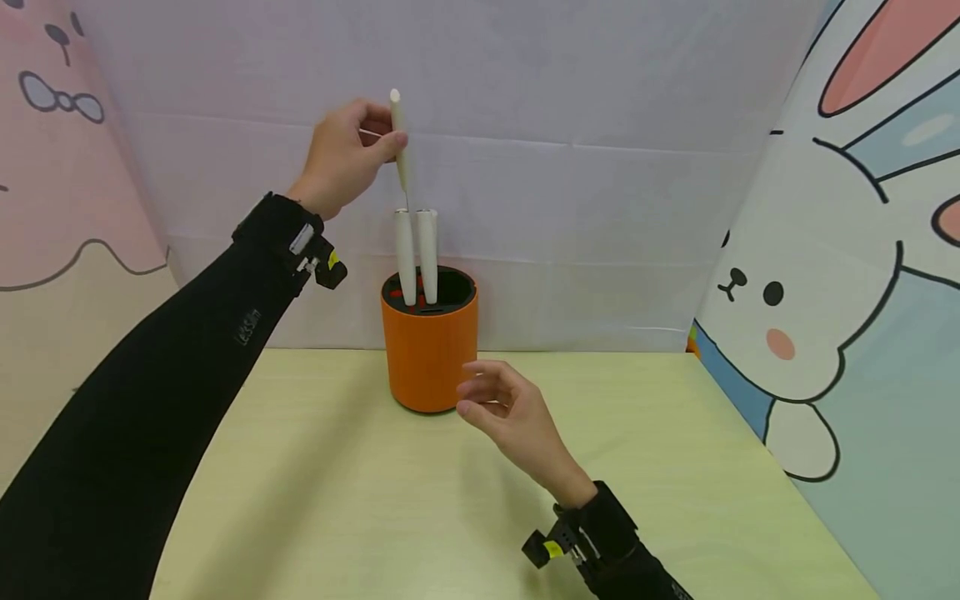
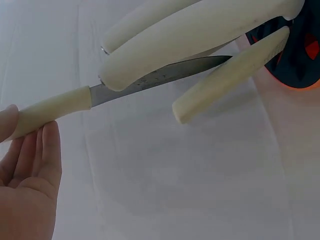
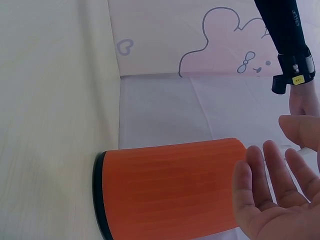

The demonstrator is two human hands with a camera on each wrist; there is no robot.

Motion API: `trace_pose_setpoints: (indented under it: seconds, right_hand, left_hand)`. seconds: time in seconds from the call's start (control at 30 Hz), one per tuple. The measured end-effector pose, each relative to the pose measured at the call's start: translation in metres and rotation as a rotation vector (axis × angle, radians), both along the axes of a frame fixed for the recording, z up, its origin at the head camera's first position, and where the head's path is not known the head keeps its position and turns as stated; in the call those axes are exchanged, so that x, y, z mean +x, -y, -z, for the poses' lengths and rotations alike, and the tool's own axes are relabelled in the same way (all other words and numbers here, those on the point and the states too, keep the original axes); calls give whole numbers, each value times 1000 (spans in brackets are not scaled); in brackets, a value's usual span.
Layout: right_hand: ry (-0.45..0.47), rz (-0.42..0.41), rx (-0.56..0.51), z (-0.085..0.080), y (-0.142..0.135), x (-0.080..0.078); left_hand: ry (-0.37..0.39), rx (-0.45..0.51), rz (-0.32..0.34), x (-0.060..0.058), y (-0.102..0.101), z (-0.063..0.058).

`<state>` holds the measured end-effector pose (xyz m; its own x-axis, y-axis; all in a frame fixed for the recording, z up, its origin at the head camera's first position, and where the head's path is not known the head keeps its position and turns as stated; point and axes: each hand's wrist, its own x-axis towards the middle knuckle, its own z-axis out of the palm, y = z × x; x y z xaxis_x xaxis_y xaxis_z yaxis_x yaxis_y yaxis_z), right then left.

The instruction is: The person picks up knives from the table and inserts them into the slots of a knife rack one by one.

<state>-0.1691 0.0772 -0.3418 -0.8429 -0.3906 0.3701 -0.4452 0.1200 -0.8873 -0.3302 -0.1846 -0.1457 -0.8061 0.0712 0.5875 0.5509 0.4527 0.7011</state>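
My left hand point(image 1: 339, 158) pinches the cream handle of a knife point(image 1: 401, 158) between thumb and fingers, high over the round orange knife block point(image 1: 429, 358). In the left wrist view the knife's grey blade point(image 2: 165, 72) is bare, its tip overlapping other pale handles. Three such handles, one of them the knife handle point(image 2: 225, 77) nearest the blade tip, stick up from the block's dark slotted top. Beside the block's lower right side, my right hand point(image 1: 517, 417) is held with loosely bent fingers and nothing in it. The right wrist view shows its palm point(image 3: 285, 220) near the block.
The block stands on a pale wooden table point(image 1: 337, 500) near its back edge. A white cloth backdrop point(image 1: 570, 208) rises behind it. Cartoon-printed panels flank the table, with a rabbit panel point(image 1: 810, 317) on the right.
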Motion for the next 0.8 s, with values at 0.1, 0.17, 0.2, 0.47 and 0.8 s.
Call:
trace_pose_setpoints:
  seconds: [0.1,0.17,0.2,0.47,0.8]
  right_hand:
    - [-2,-2,-1,0,0,0]
    - [-4,-4,-1,1,0,0]
    - [-6,-5,-1,1,0,0]
    - [-10,-14,-7,0,1,1]
    - [-10,-24,-13,-1,3,1]
  left_hand:
    - [28,-15,8,-2,0,7]
    - [48,-20,22,-3,1,11]
    - [56,-23,28,-4,1,13]
    - [93,-62,64,-5,2,25]
    - [140,-160,64,-4,7,38]
